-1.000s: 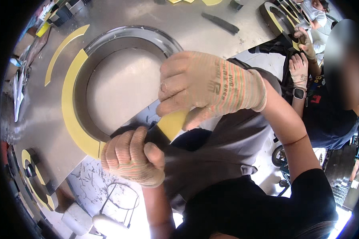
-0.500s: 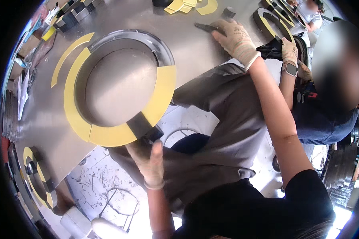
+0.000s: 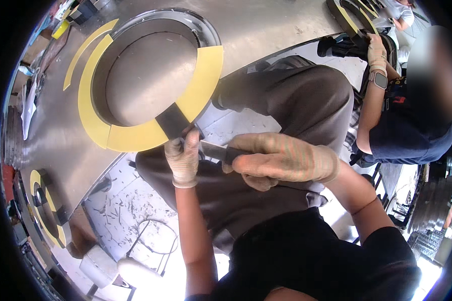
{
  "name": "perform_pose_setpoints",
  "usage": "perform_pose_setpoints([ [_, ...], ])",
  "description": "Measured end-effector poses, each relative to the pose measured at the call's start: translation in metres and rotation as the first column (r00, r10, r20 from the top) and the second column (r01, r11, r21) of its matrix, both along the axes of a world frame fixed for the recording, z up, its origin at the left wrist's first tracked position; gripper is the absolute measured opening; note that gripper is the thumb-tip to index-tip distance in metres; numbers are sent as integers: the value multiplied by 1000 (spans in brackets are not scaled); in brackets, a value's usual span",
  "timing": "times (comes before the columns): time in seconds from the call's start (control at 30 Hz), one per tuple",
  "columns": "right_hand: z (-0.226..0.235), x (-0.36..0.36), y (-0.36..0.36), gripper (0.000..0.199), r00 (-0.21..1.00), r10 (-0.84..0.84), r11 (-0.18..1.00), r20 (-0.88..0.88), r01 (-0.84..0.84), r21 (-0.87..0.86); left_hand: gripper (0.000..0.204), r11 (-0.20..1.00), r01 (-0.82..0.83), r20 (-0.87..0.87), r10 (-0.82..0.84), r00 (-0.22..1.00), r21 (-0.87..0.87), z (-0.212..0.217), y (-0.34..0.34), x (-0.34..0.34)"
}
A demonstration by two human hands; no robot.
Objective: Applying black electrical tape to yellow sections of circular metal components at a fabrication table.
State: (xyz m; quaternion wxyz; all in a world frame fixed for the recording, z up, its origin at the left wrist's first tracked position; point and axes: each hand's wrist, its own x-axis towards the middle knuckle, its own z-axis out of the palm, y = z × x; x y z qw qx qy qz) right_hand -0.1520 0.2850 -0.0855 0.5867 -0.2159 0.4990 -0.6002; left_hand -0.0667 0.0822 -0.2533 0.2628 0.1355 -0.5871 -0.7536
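A large ring (image 3: 209, 35) lies at the table's near edge, its upper face partly covered by curved yellow pieces (image 3: 140, 137). Between two of these, a black strip (image 3: 173, 122) crosses the face and its end hangs over the outer rim. My left hand (image 3: 182, 163), gloved, is closed at that rim with the thumb up, pinching the strip's loose end; its fingertips are partly hidden. In my gloved right hand (image 3: 286, 158) is a knife (image 3: 214, 150) with a dark handle. Its grey blade points left, close to my left hand and the strip's end.
A loose curved yellow strip (image 3: 83, 52) lies left of the ring. Another yellow-and-black ring (image 3: 47, 208) stands at the lower left. On the right, a seated co-worker's gloved hand (image 3: 376, 52) holds a similar ring (image 3: 349, 22). A white stool (image 3: 98, 266) stands below.
My right hand has brought the knife from the table's far side down beside the ring's near rim. My left hand has risen and closed at the strip's end. The view has shifted slightly.
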Motion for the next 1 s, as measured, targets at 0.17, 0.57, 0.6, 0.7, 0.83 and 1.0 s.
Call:
perform_pose_setpoints([
  [0.17, -15, 6, -33, 40, 995, -89, 986, -40, 94, 136, 30, 990, 132, 44, -135, 990, 56, 22, 2, 2],
  [0.57, -57, 21, -61, 36, 944, -308, 946, -116, 317, 67, 26, 987, 115, 15, -117, 993, 108, 14, -7, 4],
  [0.6, -59, 26, -66, 35, 924, -365, 926, -110, 373, 57, 26, 985, 123, 3, -124, 992, 120, 13, -9, 1],
  [0.7, -62, 39, -73, 32, 889, -457, 888, 13, 456, 54, 28, 972, 135, -28, -132, 991, 192, 8, -2, 5],
  [0.83, -73, 50, -78, 32, 818, -545, 827, -182, 561, 42, 35, 977, 155, -54, -148, 987, 145, 19, 5, 9],
  [1.0, -89, 60, -85, 34, 708, -565, 806, -423, 583, -99, 37, 971, 121, -104, -101, 989, 206, 3, 6, 9],
])
